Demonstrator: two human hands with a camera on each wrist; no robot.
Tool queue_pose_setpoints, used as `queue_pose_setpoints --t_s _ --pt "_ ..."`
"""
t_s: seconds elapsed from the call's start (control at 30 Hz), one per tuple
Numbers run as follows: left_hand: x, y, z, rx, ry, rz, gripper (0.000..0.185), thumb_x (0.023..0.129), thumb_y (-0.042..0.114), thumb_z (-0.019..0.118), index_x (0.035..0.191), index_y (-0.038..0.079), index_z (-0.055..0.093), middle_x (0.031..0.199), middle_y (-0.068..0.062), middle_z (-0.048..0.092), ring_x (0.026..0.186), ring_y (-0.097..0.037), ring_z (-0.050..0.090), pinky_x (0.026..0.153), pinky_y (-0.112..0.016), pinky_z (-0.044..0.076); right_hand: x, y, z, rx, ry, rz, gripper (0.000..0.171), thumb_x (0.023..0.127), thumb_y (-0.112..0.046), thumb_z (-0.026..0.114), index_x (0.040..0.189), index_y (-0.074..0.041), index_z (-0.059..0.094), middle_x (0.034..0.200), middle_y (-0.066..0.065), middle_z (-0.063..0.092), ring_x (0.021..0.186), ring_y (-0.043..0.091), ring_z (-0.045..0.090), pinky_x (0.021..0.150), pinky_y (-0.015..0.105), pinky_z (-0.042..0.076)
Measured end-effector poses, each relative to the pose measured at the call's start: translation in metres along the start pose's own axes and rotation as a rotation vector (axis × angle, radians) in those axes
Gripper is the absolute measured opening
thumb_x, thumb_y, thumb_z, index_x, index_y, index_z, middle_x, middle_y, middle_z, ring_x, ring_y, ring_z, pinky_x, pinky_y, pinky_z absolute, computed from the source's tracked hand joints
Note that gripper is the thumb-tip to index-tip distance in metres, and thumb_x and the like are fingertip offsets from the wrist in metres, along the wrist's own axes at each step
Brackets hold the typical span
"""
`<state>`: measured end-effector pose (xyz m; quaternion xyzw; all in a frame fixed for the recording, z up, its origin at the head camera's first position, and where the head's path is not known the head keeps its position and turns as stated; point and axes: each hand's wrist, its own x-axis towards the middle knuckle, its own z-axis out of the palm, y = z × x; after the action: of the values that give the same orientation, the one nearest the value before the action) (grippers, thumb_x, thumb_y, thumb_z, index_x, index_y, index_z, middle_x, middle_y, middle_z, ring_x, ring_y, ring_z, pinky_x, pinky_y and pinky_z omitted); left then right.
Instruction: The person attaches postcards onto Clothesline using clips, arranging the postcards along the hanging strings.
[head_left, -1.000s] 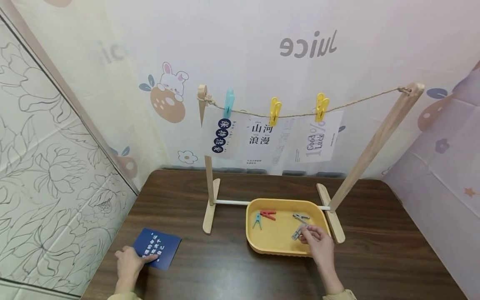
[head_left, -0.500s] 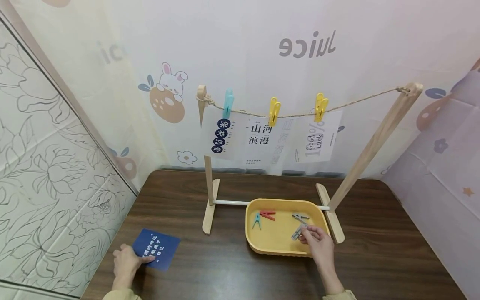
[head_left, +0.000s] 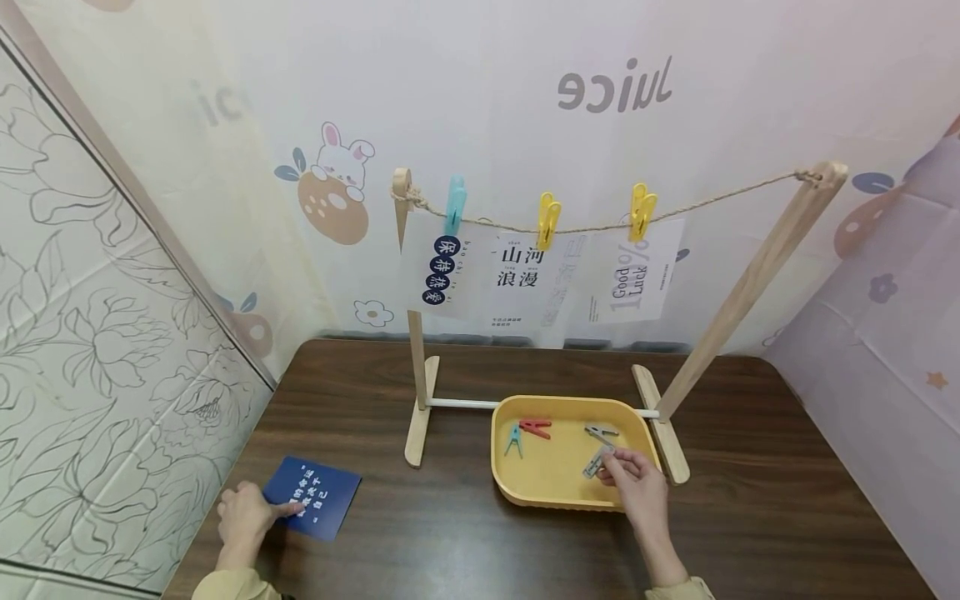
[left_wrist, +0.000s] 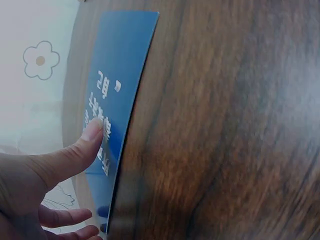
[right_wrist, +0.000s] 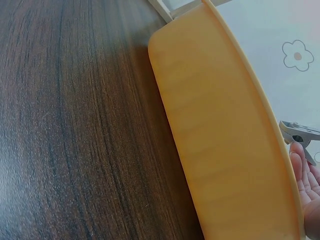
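Observation:
A dark blue card point(head_left: 322, 497) with white characters lies on the table at the left. My left hand point(head_left: 246, 512) is at its left edge, the thumb extended and touching the printed face; in the left wrist view the thumb point(left_wrist: 80, 152) crosses the card point(left_wrist: 127, 45), and the other fingers are near its end. Over a yellow tray point(head_left: 517, 493), my right hand point(head_left: 636, 487) pinches a grey clothespin point(head_left: 597, 462) between thumb and fingertips. Another grey clothespin point(head_left: 602, 434), a red one point(head_left: 536, 428) and a teal one point(head_left: 513, 440) lie in the tray.
Behind the tray stands a wooden rack with a left post point(head_left: 417, 350), a right post point(head_left: 750, 292) and a twine line point(head_left: 720, 202). Printed cards hang there under a blue clothespin point(head_left: 454, 206) and two yellow clothespins point(head_left: 549, 221). A patterned curtain point(head_left: 262, 75) closes the back.
My left hand has slid a little left, its thumb drawing back across the blue card, which stays nearly in place. My right hand and the grey clothespin have hardly moved.

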<state>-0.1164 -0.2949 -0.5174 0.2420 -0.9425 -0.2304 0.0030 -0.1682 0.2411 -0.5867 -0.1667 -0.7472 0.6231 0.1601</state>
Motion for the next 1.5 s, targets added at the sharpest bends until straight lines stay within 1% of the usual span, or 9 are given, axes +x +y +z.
queue_pose_setpoints --t_s 0.07,0.13,0.43,0.63,0.93,1.1,1.33,1.43,1.5 --pt "0.002 0.001 0.0 0.009 -0.02 -0.026 0.095 0.044 0.042 0.084 0.094 -0.023 0.036 0.088 -0.035 0.034 0.092 -0.053 0.036 0.071 -0.058 0.036 0.0 0.001 0.0 0.004 0.0 0.001 0.035 0.076 -0.036 0.069 0.09 -0.006 0.058 0.073 0.008 0.065 0.059 0.02 0.062 0.052 0.029 0.05" --pt "0.004 0.001 0.001 0.022 -0.033 -0.037 0.097 0.043 0.042 0.084 0.096 -0.023 0.036 0.088 -0.035 0.034 0.092 -0.052 0.036 0.072 -0.058 0.036 0.001 0.001 0.0 0.006 0.001 0.003 0.034 0.076 -0.035 0.069 0.09 -0.006 0.058 0.073 0.008 0.065 0.059 0.02 0.062 0.052 0.029 0.05" --pt "0.009 0.0 0.0 0.055 -0.088 -0.029 0.1 0.043 0.047 0.083 0.097 -0.025 0.038 0.089 -0.037 0.037 0.093 -0.053 0.037 0.072 -0.059 0.036 0.0 0.0 0.0 0.016 0.0 0.002 0.033 0.076 -0.033 0.069 0.089 -0.006 0.058 0.072 0.008 0.064 0.058 0.02 0.062 0.052 0.029 0.05" --pt "0.009 -0.002 -0.002 0.043 -0.111 -0.018 0.101 0.042 0.048 0.082 0.097 -0.024 0.038 0.089 -0.038 0.038 0.092 -0.054 0.037 0.071 -0.058 0.037 0.0 -0.001 0.0 0.012 -0.001 0.013 0.033 0.076 -0.034 0.069 0.089 -0.006 0.058 0.071 0.007 0.064 0.058 0.02 0.062 0.052 0.029 0.05" --pt "0.013 -0.003 -0.006 0.055 -0.144 -0.045 0.1 0.04 0.051 0.081 0.095 -0.021 0.038 0.092 -0.041 0.044 0.091 -0.053 0.042 0.074 -0.057 0.034 0.001 -0.003 0.0 0.002 -0.002 0.02 0.038 0.075 -0.038 0.069 0.09 -0.005 0.058 0.072 0.009 0.064 0.059 0.02 0.062 0.053 0.029 0.05" --pt "0.012 -0.001 -0.008 0.073 -0.172 -0.037 0.098 0.041 0.051 0.081 0.096 -0.021 0.043 0.091 -0.038 0.047 0.09 -0.053 0.043 0.073 -0.057 0.034 0.001 -0.002 0.0 0.001 -0.002 0.017 0.037 0.075 -0.037 0.069 0.091 -0.005 0.058 0.073 0.008 0.064 0.059 0.02 0.062 0.052 0.028 0.05" --pt "0.01 -0.001 -0.012 0.073 -0.236 -0.027 0.089 0.046 0.05 0.079 0.095 -0.019 0.05 0.09 -0.036 0.047 0.09 -0.053 0.043 0.074 -0.057 0.034 0.001 0.0 0.0 0.006 -0.001 0.018 0.033 0.076 -0.034 0.068 0.091 -0.005 0.058 0.071 0.009 0.064 0.059 0.02 0.063 0.052 0.028 0.05" --pt "0.01 0.0 -0.012 0.067 -0.244 -0.037 0.085 0.048 0.048 0.08 0.094 -0.018 0.051 0.09 -0.037 0.048 0.09 -0.052 0.044 0.074 -0.056 0.035 0.001 0.001 0.0 0.006 -0.002 0.025 0.034 0.076 -0.034 0.069 0.091 -0.006 0.059 0.072 0.009 0.064 0.059 0.02 0.063 0.052 0.028 0.05" --pt "0.009 0.0 -0.012 0.063 -0.242 -0.04 0.087 0.048 0.047 0.08 0.095 -0.019 0.049 0.091 -0.038 0.048 0.089 -0.052 0.045 0.074 -0.056 0.035 0.001 0.002 0.0 0.011 -0.005 0.024 0.034 0.076 -0.034 0.069 0.091 -0.005 0.059 0.072 0.01 0.064 0.06 0.021 0.063 0.052 0.029 0.05"
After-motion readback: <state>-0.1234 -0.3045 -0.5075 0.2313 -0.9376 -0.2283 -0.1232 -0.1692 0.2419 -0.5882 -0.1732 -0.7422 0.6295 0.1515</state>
